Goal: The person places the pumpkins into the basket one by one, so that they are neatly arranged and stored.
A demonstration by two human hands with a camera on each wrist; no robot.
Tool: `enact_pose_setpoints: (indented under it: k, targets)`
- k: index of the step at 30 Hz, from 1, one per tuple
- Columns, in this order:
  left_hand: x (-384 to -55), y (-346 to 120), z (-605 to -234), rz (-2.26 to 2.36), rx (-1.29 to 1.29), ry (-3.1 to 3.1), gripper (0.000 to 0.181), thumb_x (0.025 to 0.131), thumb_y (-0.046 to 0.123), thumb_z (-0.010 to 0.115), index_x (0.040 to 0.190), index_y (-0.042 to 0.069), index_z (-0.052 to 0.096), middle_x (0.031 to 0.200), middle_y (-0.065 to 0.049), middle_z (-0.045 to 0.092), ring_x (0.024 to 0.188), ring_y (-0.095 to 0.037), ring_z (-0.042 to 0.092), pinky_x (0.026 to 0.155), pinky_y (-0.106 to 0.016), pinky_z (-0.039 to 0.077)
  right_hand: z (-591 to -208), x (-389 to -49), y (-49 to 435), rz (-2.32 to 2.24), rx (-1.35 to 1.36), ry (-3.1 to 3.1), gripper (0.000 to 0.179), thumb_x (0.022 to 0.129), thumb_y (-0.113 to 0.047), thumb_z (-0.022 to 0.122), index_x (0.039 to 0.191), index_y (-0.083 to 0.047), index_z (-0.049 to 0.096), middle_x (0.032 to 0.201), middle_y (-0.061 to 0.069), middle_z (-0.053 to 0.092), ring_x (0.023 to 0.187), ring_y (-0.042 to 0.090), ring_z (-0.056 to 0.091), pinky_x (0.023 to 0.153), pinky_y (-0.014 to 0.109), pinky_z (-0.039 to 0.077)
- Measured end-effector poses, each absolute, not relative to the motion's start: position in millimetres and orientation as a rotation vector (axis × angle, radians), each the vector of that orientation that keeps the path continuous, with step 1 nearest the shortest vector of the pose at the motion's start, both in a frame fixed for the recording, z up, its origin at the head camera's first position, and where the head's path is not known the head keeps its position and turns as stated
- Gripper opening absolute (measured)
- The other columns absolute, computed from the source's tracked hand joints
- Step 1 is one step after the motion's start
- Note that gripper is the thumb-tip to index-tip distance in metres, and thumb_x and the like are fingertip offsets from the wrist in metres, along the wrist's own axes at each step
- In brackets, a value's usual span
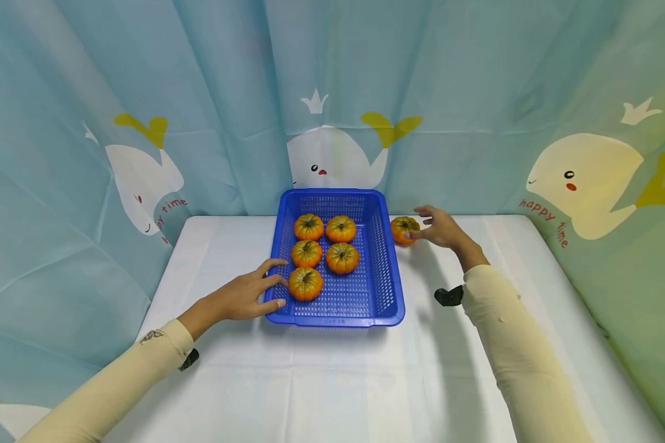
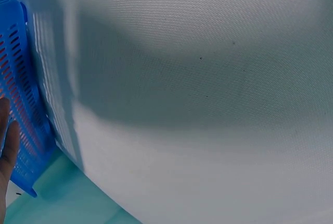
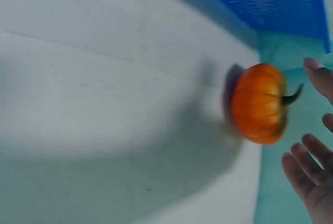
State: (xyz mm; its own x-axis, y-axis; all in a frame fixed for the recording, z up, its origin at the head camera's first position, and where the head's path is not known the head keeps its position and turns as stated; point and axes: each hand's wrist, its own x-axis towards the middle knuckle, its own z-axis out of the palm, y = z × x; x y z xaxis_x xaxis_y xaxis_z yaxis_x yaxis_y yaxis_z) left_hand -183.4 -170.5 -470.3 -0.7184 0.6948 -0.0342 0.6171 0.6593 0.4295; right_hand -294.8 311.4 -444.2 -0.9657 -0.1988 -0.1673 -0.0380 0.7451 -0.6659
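Several small orange pumpkins (image 1: 342, 258) sit in a blue plastic basket (image 1: 332, 321), most of them toward its left side. At the basket's left edge is my left hand (image 1: 249, 294), fingers spread and reaching over the rim beside the nearest pumpkin (image 1: 305, 284). In the left wrist view only its fingers (image 2: 9, 146) show, against the slotted basket wall. One more pumpkin (image 1: 404, 231) stands on the table, just right of the basket's far end. My right hand (image 1: 440, 231) hovers by it with fingers apart; the right wrist view shows a gap between the fingers and this pumpkin's stem.
A white cloth covers the table (image 1: 332, 387). Behind it and along both sides hangs a pale blue-green curtain (image 1: 465, 74) printed with whales. A small black object (image 1: 449, 297) is beside the right sleeve, and another dark piece (image 1: 189, 359) is under the left cuff.
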Motion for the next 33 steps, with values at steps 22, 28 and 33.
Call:
enact_pose_setpoints:
  k: [22, 28, 33]
  targets:
    - [-185, -172, -473, 0.600, 1.077, 2.678, 0.048, 0.097, 0.056, 0.054, 0.129, 0.020, 0.062, 0.162, 0.000, 0.025, 0.117, -0.030, 0.063, 0.095, -0.047, 0.055, -486, -312, 300, -0.861, -0.031, 2.775, 0.091, 0.089, -0.034, 0.075, 0.155, 0.004, 0.025, 0.153, 0.038, 0.030, 0.142, 0.053, 0.030, 0.119, 0.062, 0.023]
    - [-184, -172, -473, 0.611, 1.091, 2.672, 0.048, 0.098, 0.055, 0.054, 0.129, 0.019, 0.062, 0.162, -0.003, 0.025, 0.117, -0.032, 0.063, 0.095, -0.048, 0.055, -489, -313, 303, -0.879, -0.080, 2.804, 0.089, 0.087, -0.043, 0.076, 0.150, 0.004, 0.035, 0.146, 0.038, 0.039, 0.135, 0.054, 0.038, 0.115, 0.062, 0.029]
    - [-184, -172, -473, 0.604, 1.089, 2.677, 0.049, 0.098, 0.056, 0.053, 0.129, 0.019, 0.062, 0.162, -0.003, 0.025, 0.117, -0.032, 0.063, 0.094, -0.048, 0.055, -486, -311, 300, -0.896, -0.039, 2.779, 0.083, 0.090, -0.035, 0.073, 0.151, 0.004, 0.033, 0.148, 0.037, 0.037, 0.138, 0.052, 0.036, 0.118, 0.061, 0.026]
